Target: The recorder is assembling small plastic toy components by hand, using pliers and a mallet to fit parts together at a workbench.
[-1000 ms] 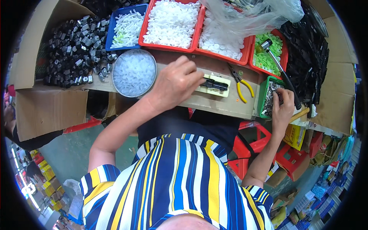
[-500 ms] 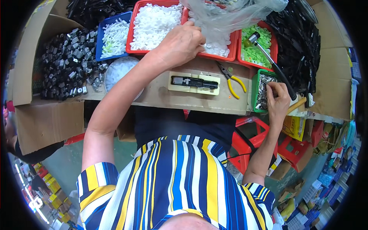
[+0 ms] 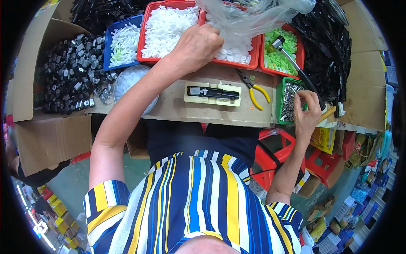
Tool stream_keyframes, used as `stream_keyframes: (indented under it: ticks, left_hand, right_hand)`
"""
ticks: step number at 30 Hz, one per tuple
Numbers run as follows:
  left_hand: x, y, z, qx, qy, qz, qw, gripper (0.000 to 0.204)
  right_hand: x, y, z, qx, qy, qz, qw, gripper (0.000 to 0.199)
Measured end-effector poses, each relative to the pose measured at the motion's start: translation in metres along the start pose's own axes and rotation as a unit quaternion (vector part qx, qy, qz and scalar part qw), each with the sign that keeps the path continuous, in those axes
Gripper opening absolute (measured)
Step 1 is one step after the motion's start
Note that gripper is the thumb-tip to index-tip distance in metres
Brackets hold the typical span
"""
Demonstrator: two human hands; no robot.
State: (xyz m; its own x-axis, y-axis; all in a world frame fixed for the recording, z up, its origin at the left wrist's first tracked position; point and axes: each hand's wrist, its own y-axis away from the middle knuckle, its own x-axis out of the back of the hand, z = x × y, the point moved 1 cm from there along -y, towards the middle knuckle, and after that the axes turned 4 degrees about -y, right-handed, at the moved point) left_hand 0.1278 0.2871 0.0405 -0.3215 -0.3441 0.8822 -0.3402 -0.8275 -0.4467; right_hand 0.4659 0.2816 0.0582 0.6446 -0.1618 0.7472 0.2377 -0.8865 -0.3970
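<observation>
My left hand (image 3: pixel 198 45) rests over the two red trays, its fingers curled down between the small white plastic parts (image 3: pixel 167 31) and the translucent white discs (image 3: pixel 235 54); the fingertips are hidden. My right hand (image 3: pixel 308 111) is at a green bin (image 3: pixel 280 101) of small metal pins (image 3: pixel 290 96), thumb and fingers bent together in a pinch. Whatever sits between those fingertips is too small to name. Between my hands, a black elongated assembly (image 3: pixel 215 92) with a silvery end lies in a cream-coloured holding block (image 3: pixel 189 100) on the cardboard-covered bench.
Yellow-handled pliers (image 3: pixel 255 94) lie beside the block. A hammer (image 3: pixel 298 70) leans across the tray of green parts (image 3: pixel 279 59). Black and metallic pieces (image 3: pixel 74 74) fill a carton at left, near a blue tray (image 3: pixel 107 51). A clear plastic bag (image 3: pixel 262 19) drapes over the back trays.
The view has shifted slightly. My right hand's fingers are bent a little more over the pin bin. My left hand stays nearly in place over the red trays.
</observation>
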Motion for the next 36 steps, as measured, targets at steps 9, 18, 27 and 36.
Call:
stream_keyframes:
  ticks: [9,18,27,36]
  left_hand:
    - [0.017,0.026,0.052,0.294,0.417,-0.006,0.860,0.018]
    - [0.014,0.048,0.076,0.340,0.515,0.048,0.786,0.015]
    - [0.021,0.053,0.083,0.318,0.440,0.103,0.834,0.014]
    - [0.022,0.059,0.083,0.266,0.376,0.159,0.873,0.013]
  right_hand:
    - [-0.050,-0.005,-0.084,0.093,-0.217,-0.005,0.972,0.011]
    - [-0.075,-0.002,-0.105,0.120,-0.185,-0.035,0.975,0.015]
    - [-0.077,0.001,-0.113,0.133,-0.167,-0.047,0.976,0.016]
    - [-0.079,0.003,-0.119,0.139,-0.168,-0.048,0.975,0.016]
